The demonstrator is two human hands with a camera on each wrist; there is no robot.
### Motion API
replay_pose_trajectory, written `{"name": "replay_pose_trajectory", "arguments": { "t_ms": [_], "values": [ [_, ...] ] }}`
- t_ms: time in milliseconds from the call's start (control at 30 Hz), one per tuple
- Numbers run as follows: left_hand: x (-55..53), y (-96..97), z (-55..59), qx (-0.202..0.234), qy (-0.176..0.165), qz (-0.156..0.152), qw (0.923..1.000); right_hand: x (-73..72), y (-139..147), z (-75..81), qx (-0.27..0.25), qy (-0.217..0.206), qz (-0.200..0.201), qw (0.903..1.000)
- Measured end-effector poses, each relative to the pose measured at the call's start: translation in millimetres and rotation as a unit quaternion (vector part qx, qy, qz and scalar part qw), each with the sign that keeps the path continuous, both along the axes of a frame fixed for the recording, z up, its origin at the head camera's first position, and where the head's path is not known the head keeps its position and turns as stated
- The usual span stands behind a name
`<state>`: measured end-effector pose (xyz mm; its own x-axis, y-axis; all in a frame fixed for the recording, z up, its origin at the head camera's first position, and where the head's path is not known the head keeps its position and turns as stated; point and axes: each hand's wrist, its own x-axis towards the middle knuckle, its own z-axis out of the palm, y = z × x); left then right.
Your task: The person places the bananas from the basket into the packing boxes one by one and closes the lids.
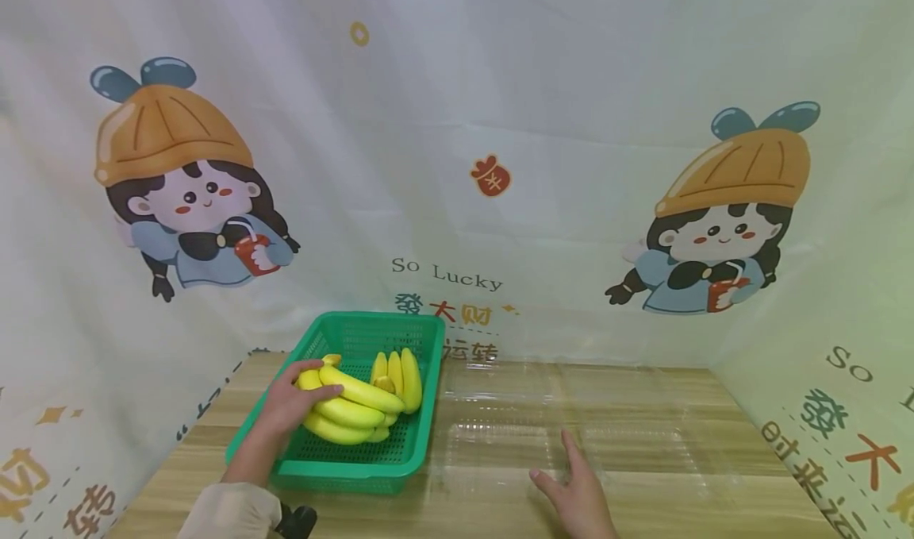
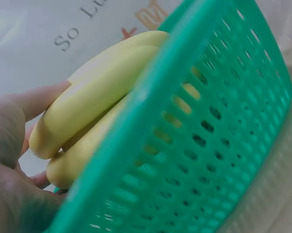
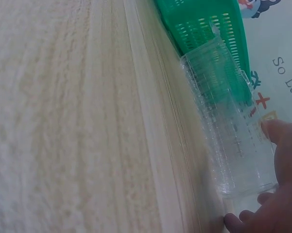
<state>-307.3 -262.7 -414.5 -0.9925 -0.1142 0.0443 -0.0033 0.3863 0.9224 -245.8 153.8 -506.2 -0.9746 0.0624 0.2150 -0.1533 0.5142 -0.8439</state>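
My left hand (image 1: 287,400) grips the left end of a bunch of bananas (image 1: 350,420) inside a green plastic basket (image 1: 343,469). In the left wrist view, the fingers and thumb close round the rounded banana ends (image 2: 82,116), just beyond the basket's rim; some fingers are hidden behind the fruit. A smaller bunch of bananas (image 1: 410,379) lies in the basket's right side. At the front of a transparent plastic container (image 1: 493,437), my right hand (image 1: 580,495) holds nothing, with thumb and index finger spread apart. The right wrist view shows this hand beside the container's clear wall (image 3: 228,131).
The wood-grain table (image 1: 400,515) carries the basket on the left and the transparent container at centre and right. A pale cloth (image 1: 571,229) with printed cartoon figures and lettering hangs behind and along both sides.
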Motion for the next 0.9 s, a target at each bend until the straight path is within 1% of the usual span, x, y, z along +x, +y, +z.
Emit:
{"name": "replay_pose_trajectory", "arguments": {
  "t_ms": [133,333,467,600,700,800,900],
  "values": [
    [-0.6,1.7,7.0,0.025,0.009,0.009,0.9996,-1.2,0,-1.3,-0.006,-0.004,0.003,1.0000],
    [2.2,8.0,15.1,0.049,0.015,0.022,0.9985,-1.2,-1,-1.5,-0.015,-0.011,0.016,0.9997],
    [4.1,13.2,18.1,0.057,0.024,0.026,0.9978,-0.2,-1,-1.3,-0.018,-0.019,0.020,0.9994],
    [5.4,17.9,21.2,0.052,0.030,0.027,0.9978,0.1,-1,-0.5,-0.015,-0.027,0.020,0.9993],
    [7.3,24.4,25.3,0.056,0.036,0.027,0.9974,0.1,0,-0.1,-0.013,-0.027,0.019,0.9994],
    [9.4,33.5,28.5,0.071,0.040,0.030,0.9962,-0.3,0,-0.3,-0.014,-0.023,0.016,0.9995],
    [11.6,44.5,29.0,0.088,0.045,0.035,0.9945,-0.6,1,-1.4,-0.015,-0.015,0.013,0.9997]
  ]
}}
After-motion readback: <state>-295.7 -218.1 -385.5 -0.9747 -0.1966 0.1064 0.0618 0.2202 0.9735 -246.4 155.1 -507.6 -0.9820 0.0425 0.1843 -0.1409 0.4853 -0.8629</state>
